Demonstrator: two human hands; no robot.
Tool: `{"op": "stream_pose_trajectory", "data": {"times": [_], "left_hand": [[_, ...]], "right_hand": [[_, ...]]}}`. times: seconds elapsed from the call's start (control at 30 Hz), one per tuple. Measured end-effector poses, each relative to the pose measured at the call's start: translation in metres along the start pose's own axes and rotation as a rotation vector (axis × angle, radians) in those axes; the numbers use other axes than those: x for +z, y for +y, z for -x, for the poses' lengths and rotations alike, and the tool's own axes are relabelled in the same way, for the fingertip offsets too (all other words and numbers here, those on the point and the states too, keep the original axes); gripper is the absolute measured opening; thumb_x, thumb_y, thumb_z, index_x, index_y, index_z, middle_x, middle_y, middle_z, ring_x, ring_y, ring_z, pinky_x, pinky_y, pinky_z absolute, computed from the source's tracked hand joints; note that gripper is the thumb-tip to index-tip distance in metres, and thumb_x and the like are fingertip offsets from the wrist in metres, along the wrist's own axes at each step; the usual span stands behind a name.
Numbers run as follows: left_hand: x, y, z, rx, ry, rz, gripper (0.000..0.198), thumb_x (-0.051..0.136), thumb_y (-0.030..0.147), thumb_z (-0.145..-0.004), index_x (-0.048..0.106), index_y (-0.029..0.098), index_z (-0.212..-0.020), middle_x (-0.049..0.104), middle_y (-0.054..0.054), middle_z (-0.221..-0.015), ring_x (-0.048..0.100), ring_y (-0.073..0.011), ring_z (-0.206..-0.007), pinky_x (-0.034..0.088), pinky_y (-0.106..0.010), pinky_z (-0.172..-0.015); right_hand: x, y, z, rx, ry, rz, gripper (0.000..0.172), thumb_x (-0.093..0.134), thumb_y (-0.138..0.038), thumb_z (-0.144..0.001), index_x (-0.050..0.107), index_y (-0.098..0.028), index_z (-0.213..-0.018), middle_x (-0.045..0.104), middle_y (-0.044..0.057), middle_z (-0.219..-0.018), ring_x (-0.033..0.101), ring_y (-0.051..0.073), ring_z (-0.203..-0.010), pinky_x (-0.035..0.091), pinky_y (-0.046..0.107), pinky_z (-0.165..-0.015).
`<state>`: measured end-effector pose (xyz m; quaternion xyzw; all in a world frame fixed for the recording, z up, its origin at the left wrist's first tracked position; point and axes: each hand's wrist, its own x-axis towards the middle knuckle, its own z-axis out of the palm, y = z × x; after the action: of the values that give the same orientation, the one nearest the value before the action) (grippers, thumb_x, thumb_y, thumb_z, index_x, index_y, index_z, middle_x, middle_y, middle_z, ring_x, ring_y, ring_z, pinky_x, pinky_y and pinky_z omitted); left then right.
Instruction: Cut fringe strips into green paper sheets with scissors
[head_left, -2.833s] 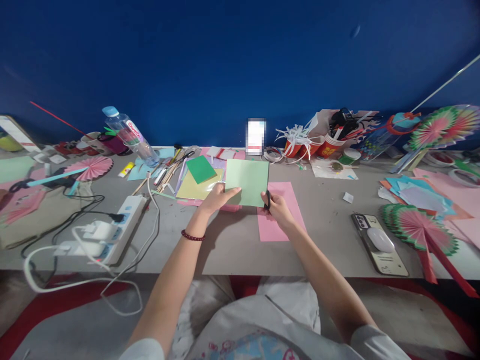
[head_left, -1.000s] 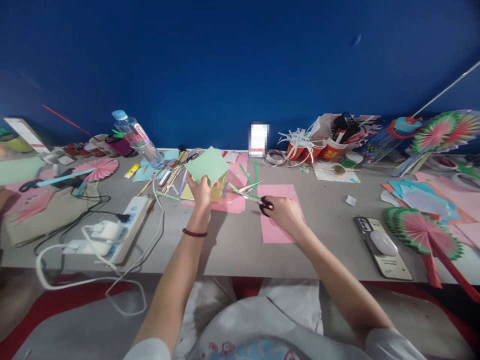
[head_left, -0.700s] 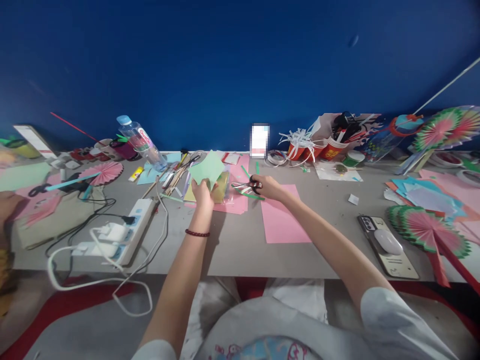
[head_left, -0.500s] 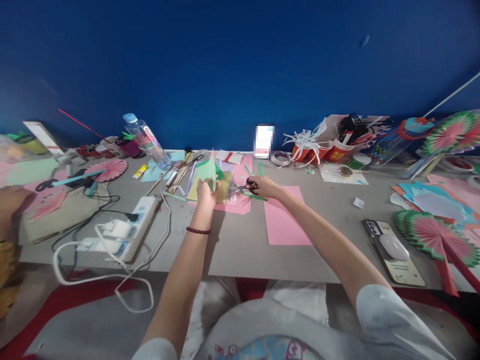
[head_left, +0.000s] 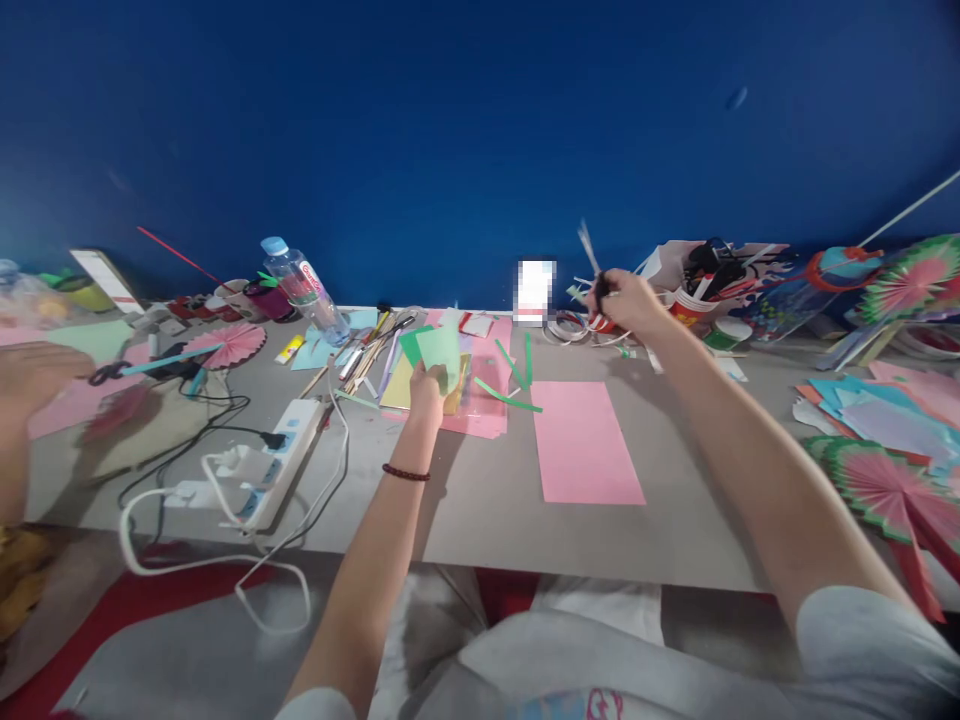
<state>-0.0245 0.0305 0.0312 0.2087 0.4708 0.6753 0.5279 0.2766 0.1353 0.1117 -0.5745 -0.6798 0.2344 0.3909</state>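
Grn paper (head_left: 442, 348) L hand (head_left: 428, 390), scissors (head_left: 589, 250) R hand (head_left: 628, 299)

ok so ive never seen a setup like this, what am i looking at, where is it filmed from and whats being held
There is no machine here, just a person working with two bare hands. Every picture comes from one camera worn on that person's head, looking forward and down, so their arms reach in from the bottom.

The left hand holds pale green paper. The right hand holds scissors, with the blurred blades pointing up.

On the grey table are a pink sheet, thin green strips, a clear bottle, a white power strip and a pleated paper fan. The hand at the far left edge belongs to someone else.
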Motion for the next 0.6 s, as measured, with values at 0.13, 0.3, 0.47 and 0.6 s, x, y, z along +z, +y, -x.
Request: {"op": "stream_pose_trajectory", "data": {"times": [0.13,0.3,0.47,0.6], "left_hand": [[0.005,-0.003,0.007,0.073,-0.016,-0.123,0.036,0.059,0.016,-0.058,0.059,0.02,-0.093,0.066,-0.002,-0.084,0.063,-0.0145,-0.069,0.05,-0.026,-0.064],[0.007,-0.003,0.013,0.091,-0.056,-0.232,0.036,0.059,0.021,-0.061,0.058,0.021,-0.097,0.067,-0.004,-0.091,0.064,-0.0182,-0.079,0.048,-0.028,-0.067],[0.009,-0.001,0.018,0.093,-0.057,-0.25,0.035,0.058,0.024,-0.062,0.058,0.021,-0.097,0.065,-0.003,-0.092,0.062,-0.0166,-0.079,0.047,-0.027,-0.067],[0.007,-0.004,0.017,0.129,-0.049,-0.246,0.031,0.06,0.024,-0.061,0.06,0.02,-0.091,0.066,-0.001,-0.088,0.061,-0.0158,-0.08,0.047,-0.026,-0.069]], "right_hand": [[-0.05,-0.006,-0.029,-0.015,0.284,0.412,0.018,0.061,-0.015,-0.077,0.064,-0.009,-0.094,0.067,0.011,-0.088,0.056,0.015,-0.076,0.039,0.029,-0.07],[-0.056,0.005,-0.038,-0.099,0.306,0.586,0.031,0.056,-0.019,-0.084,0.06,-0.012,-0.114,0.065,0.013,-0.109,0.056,0.017,-0.092,0.034,0.028,-0.074],[-0.028,0.026,-0.031,0.106,0.093,0.752,0.033,0.055,-0.025,-0.086,0.06,-0.016,-0.118,0.065,0.015,-0.111,0.056,0.022,-0.093,0.031,0.032,-0.069],[-0.019,0.04,-0.032,0.201,0.04,0.776,0.034,0.06,-0.026,-0.083,0.062,-0.017,-0.116,0.066,0.017,-0.107,0.056,0.023,-0.088,0.031,0.033,-0.068]]}}
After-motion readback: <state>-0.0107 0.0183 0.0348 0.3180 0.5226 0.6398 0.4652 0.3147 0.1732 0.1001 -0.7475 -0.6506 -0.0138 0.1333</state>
